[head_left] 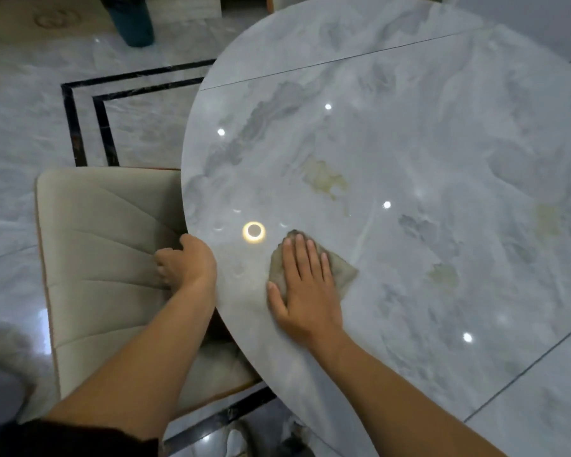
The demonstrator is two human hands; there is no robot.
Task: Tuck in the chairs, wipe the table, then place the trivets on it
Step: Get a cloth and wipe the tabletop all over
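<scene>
Wiping is the step in hand: the right hand [305, 285] lies flat on a grey-brown cloth [340, 268], fingers straight and close together, pressing it to the marble desk [409, 127] near the rim closest to the person; the left hand [187, 262] sits at that rim above the seat of a beige chair [106, 245], fingers curled, though whether they clasp the rim or merely rest there cannot be told. The chair's seat runs partly under the desk, so tucking in looks done on this side.

To wipe well, the palm should probably spread even weight across the whole cloth and carry it in overlapping passes outward from the near rim; the yellowish marks [327, 179] beyond the cloth may be stains or part of the stone's pattern, and a firmer rub there would settle it; the cloth is small against the desk, so refolding to a clean face would likely help; a steadying left hand would let the person lean toward the far side.

As for containers, none shows on the desk; a dark teal object [131, 24] stands on the floor [20, 127] at the far left, perhaps a bin or a vase, its inside hidden; the trivets are not in view.
</scene>
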